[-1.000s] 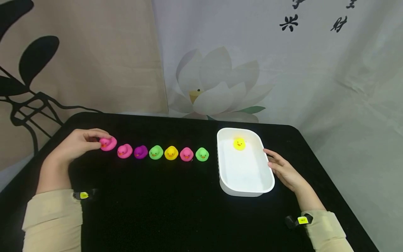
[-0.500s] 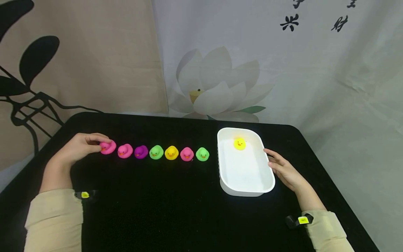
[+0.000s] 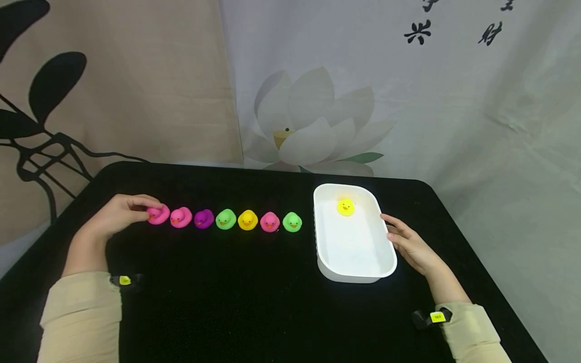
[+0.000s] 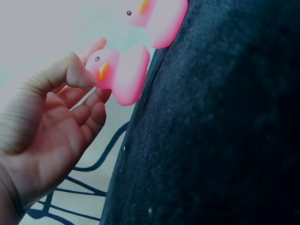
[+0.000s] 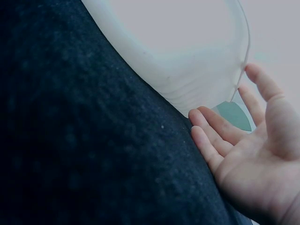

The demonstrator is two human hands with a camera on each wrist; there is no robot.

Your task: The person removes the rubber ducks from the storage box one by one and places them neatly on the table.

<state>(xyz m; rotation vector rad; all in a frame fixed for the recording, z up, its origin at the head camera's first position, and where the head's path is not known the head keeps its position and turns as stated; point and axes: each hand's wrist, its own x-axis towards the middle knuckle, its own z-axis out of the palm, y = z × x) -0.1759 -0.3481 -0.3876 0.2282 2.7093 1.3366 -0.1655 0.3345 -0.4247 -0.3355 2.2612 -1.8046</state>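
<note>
My left hand [image 3: 119, 214] pinches a pink rubber duck [image 3: 159, 215] between thumb and fingers at the left end of a row. In the left wrist view the thumb presses the head of that duck [image 4: 123, 77], and its bottom is at the table surface. Beside it stands a second pink duck [image 3: 181, 217]. At the right, my right hand [image 3: 415, 247] touches the side of a white plastic basin [image 3: 354, 252] with extended fingers. A yellow duck [image 3: 345, 206] sits inside the basin near its far end.
Rightward along the row stand a purple duck [image 3: 204, 219], a green duck [image 3: 225, 219], a yellow duck [image 3: 247, 220], a deeper pink duck [image 3: 270, 222] and another green duck [image 3: 292, 222]. They rest on a black-covered table [image 3: 218, 302]. A printed curtain [image 3: 181, 91] hangs behind.
My left hand has lowered the pink duck and shifted it slightly right, closer to the neighbouring pink duck. The right hand and the basin have stayed put.
</note>
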